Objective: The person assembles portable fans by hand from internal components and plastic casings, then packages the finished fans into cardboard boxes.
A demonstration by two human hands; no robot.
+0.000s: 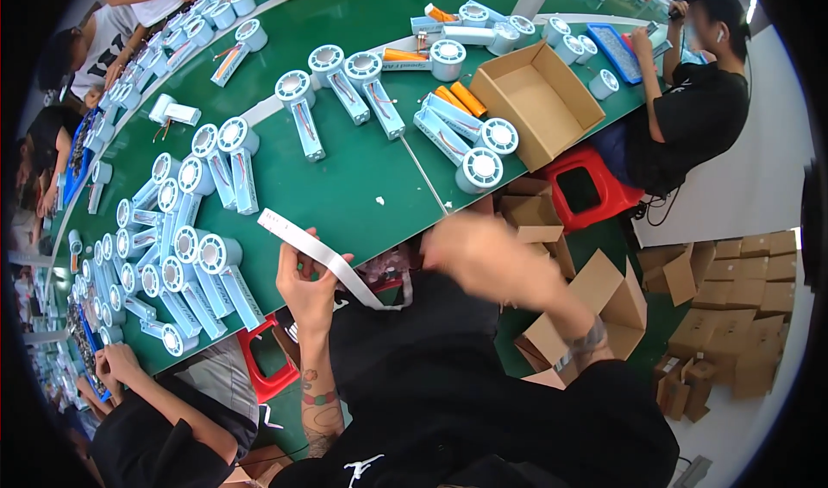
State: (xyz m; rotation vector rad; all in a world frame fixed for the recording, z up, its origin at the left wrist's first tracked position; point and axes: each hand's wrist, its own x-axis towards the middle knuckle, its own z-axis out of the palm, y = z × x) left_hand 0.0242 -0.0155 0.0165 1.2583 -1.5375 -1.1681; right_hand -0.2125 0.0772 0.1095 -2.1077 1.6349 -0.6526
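Observation:
A long white strip [317, 251], like paper or label backing, lies between the fingers of my left hand [309, 288], which pinches it near the table's front edge. Its far end rests over the green table and its loose end curls down towards my lap. My right hand [483, 259] is smeared by motion at the table edge, to the right of the strip; its fingers and anything in them cannot be made out. Nearest to my left hand are light blue fan housings [219, 253] with round vented heads and open handles showing wires.
More fan housings [479, 169] and orange cylindrical batteries [467, 100] lie on the green table [345, 196]. An open cardboard box [539, 100] stands at right, above a red stool [595, 196]. Open cartons [604, 302] sit below. Co-workers sit at both sides, one person's hands [116, 365] close at left.

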